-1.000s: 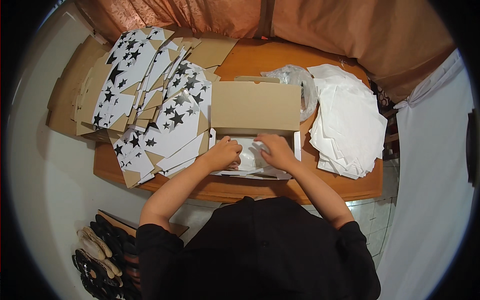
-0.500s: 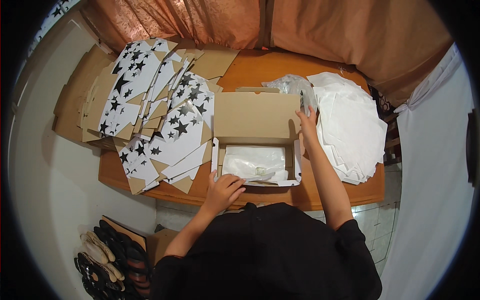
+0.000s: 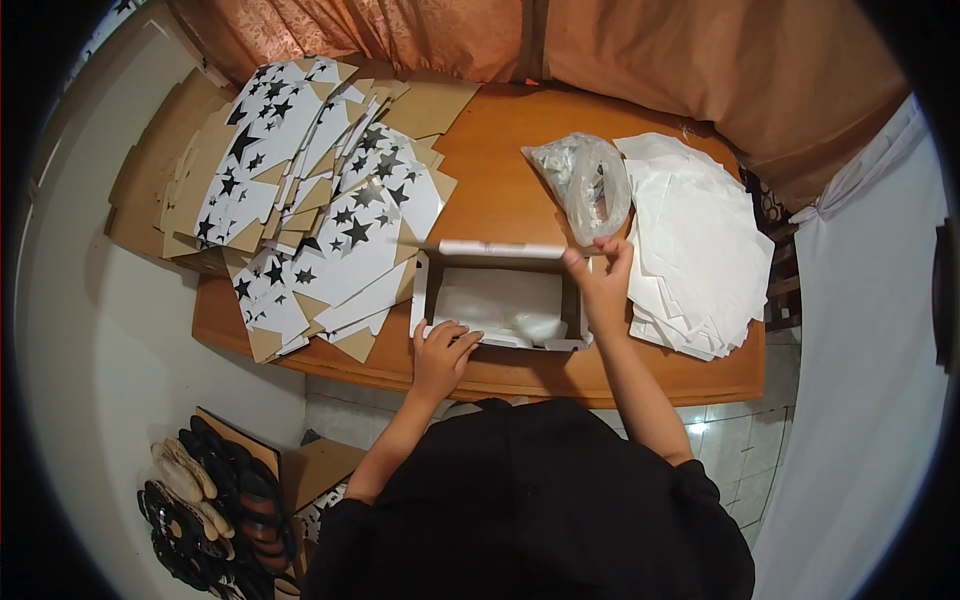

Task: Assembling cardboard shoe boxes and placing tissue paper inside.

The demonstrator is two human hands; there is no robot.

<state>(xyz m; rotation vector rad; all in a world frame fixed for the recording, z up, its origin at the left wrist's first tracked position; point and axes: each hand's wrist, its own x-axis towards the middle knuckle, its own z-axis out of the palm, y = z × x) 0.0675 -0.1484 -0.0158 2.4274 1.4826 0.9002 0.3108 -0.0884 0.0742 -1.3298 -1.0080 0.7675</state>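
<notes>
A small white cardboard box [image 3: 430, 285] lies on the wooden table [image 3: 500, 190], lined with white tissue paper [image 3: 500, 300]. Its lid [image 3: 500, 248] stands raised on edge at the far side. My right hand [image 3: 600, 272] grips the lid's right end near the box's far right corner. My left hand [image 3: 445, 345] rests flat on the box's near left edge, fingers spread.
Flattened star-printed box blanks [image 3: 320, 200] fan out at the left. A clear plastic bag [image 3: 585, 180] and a stack of white paper sheets [image 3: 700, 250] lie at the right. An orange curtain [image 3: 600, 50] hangs behind. Shoes [image 3: 200, 510] sit on the floor, lower left.
Both hands left the tissue inside the box. My right hand went to the far right corner and swung the lid up on edge. My left hand moved to the near edge.
</notes>
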